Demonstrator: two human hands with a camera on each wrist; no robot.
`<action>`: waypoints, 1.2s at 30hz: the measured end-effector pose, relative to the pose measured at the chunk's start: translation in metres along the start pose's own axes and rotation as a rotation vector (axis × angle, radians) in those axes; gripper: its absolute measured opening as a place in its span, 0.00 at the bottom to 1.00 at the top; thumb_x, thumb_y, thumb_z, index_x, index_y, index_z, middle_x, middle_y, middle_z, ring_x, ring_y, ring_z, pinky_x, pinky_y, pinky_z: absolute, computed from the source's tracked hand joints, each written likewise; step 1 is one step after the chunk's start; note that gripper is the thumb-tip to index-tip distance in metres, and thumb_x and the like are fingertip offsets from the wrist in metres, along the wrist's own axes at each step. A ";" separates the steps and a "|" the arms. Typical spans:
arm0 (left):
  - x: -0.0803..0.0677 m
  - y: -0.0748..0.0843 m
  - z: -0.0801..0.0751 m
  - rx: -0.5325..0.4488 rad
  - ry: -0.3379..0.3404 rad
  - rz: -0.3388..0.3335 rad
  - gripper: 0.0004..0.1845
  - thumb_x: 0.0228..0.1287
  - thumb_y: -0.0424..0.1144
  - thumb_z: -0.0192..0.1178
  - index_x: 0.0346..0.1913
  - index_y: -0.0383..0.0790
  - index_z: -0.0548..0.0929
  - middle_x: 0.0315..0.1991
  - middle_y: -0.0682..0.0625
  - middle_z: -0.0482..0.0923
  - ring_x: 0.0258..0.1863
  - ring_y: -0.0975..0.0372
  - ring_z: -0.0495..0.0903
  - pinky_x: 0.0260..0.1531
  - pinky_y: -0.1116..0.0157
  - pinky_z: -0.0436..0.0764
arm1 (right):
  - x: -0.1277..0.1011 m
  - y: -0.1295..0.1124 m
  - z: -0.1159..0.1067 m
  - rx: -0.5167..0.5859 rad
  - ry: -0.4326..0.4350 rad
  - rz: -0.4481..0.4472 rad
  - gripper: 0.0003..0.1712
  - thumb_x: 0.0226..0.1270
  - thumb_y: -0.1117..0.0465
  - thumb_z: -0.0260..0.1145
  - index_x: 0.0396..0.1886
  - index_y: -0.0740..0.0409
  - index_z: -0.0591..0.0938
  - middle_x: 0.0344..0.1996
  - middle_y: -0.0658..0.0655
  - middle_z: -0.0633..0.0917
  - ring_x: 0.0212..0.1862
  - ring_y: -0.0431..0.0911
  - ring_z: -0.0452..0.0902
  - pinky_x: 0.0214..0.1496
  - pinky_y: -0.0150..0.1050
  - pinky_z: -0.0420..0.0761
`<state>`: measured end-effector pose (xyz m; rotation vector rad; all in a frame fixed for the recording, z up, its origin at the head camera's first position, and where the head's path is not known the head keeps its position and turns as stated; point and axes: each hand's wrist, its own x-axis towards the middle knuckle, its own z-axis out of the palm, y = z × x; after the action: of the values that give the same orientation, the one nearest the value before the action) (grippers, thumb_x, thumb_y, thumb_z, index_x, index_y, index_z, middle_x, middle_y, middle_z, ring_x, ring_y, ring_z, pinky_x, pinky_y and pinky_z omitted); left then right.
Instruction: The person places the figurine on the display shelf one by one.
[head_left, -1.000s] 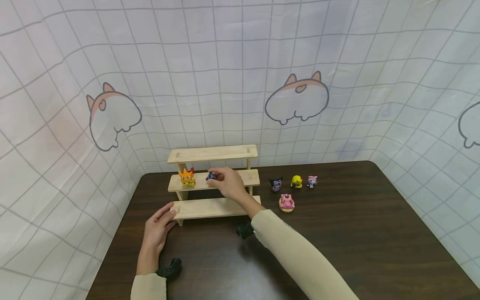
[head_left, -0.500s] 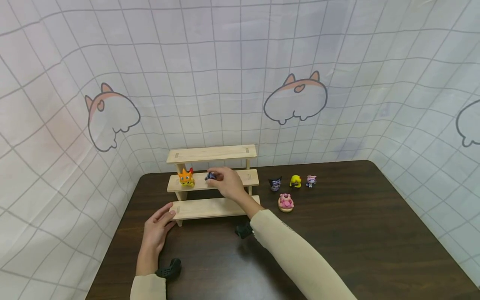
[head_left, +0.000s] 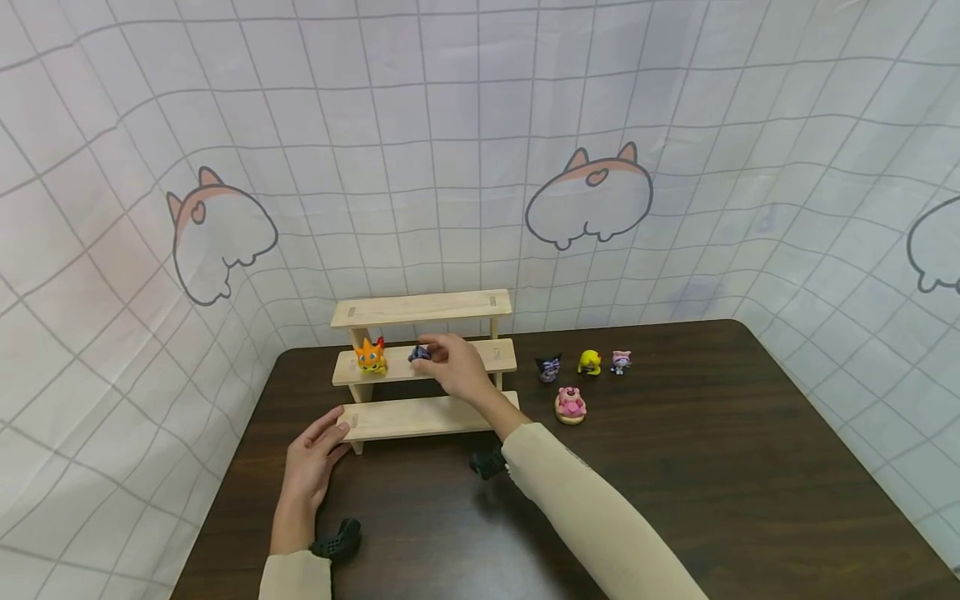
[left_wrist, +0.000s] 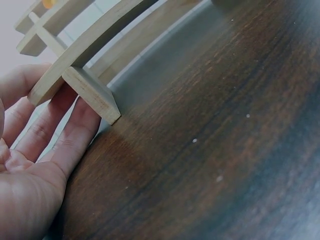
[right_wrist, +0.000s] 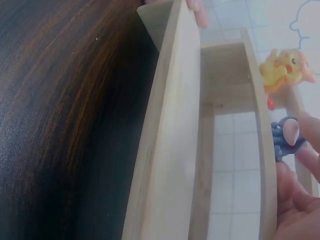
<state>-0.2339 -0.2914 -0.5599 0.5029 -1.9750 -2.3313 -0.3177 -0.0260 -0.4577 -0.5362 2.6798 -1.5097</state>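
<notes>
Care now: with right hand (head_left: 459,367) fingers pinching blue figurine (head_left: 420,353), set upright beside orange figurine (head_left: 371,355), left hand (head_left: 315,454) flat, steadying wooden shelf (head_left: 423,414).

A staged tabletop set: a cat-print grid backdrop cloth (head_left: 480,167) hangs around a dark wooden table (head_left: 712,467).

Wooden tiered shelf (right_wrist: 170,150) fills the centre; at right, fingers (right_wrist: 300,150) pinch a small dark blue figure (right_wrist: 286,138), an orange figure (right_wrist: 286,67) above it.
</notes>
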 end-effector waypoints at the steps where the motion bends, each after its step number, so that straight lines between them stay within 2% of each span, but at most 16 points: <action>1: 0.000 0.000 0.000 0.000 -0.002 0.000 0.30 0.69 0.42 0.68 0.72 0.40 0.75 0.50 0.65 0.83 0.49 0.73 0.84 0.49 0.71 0.84 | 0.000 0.001 0.000 0.006 0.002 0.000 0.29 0.70 0.50 0.71 0.68 0.52 0.79 0.56 0.55 0.83 0.54 0.48 0.80 0.55 0.43 0.82; 12: -0.001 0.002 0.001 -0.005 0.001 -0.007 0.31 0.69 0.41 0.68 0.72 0.39 0.74 0.48 0.66 0.84 0.49 0.72 0.84 0.49 0.71 0.84 | -0.011 0.010 -0.004 0.133 0.073 -0.050 0.27 0.71 0.53 0.70 0.67 0.52 0.79 0.54 0.58 0.83 0.52 0.49 0.81 0.53 0.44 0.83; 17: -0.001 0.001 0.001 0.008 0.004 -0.008 0.30 0.69 0.42 0.68 0.72 0.40 0.75 0.49 0.65 0.84 0.49 0.73 0.85 0.49 0.71 0.85 | -0.021 0.022 -0.011 0.222 0.123 -0.067 0.21 0.73 0.55 0.69 0.62 0.53 0.81 0.48 0.55 0.84 0.46 0.45 0.80 0.49 0.37 0.82; 21: -0.001 0.000 0.000 0.021 0.004 -0.008 0.30 0.70 0.43 0.68 0.72 0.41 0.75 0.52 0.63 0.83 0.49 0.73 0.84 0.49 0.71 0.84 | -0.033 0.034 -0.023 0.337 0.150 -0.078 0.17 0.74 0.58 0.67 0.58 0.55 0.82 0.43 0.57 0.85 0.40 0.44 0.81 0.44 0.39 0.85; 26: -0.002 0.001 0.001 0.018 0.012 -0.018 0.30 0.69 0.43 0.68 0.72 0.41 0.75 0.55 0.61 0.82 0.50 0.73 0.84 0.49 0.71 0.84 | -0.055 0.051 -0.045 0.447 0.197 -0.079 0.18 0.73 0.60 0.68 0.57 0.65 0.82 0.37 0.63 0.85 0.35 0.47 0.83 0.41 0.45 0.88; 31: -0.003 0.001 0.001 0.003 0.010 -0.014 0.30 0.69 0.41 0.68 0.72 0.40 0.74 0.51 0.65 0.83 0.50 0.73 0.84 0.49 0.71 0.84 | -0.077 0.068 -0.065 0.490 0.283 -0.047 0.17 0.72 0.61 0.68 0.54 0.68 0.82 0.35 0.61 0.85 0.33 0.44 0.83 0.40 0.41 0.88; 36: -0.003 0.002 0.002 0.002 -0.005 -0.021 0.32 0.69 0.42 0.68 0.73 0.40 0.73 0.50 0.66 0.83 0.50 0.72 0.84 0.51 0.71 0.84 | -0.099 0.082 -0.083 0.481 0.338 -0.001 0.14 0.73 0.63 0.67 0.52 0.68 0.82 0.36 0.61 0.84 0.33 0.43 0.81 0.39 0.34 0.86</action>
<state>-0.2322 -0.2894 -0.5571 0.5202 -1.9839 -2.3454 -0.2633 0.1121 -0.4968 -0.2733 2.3682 -2.3222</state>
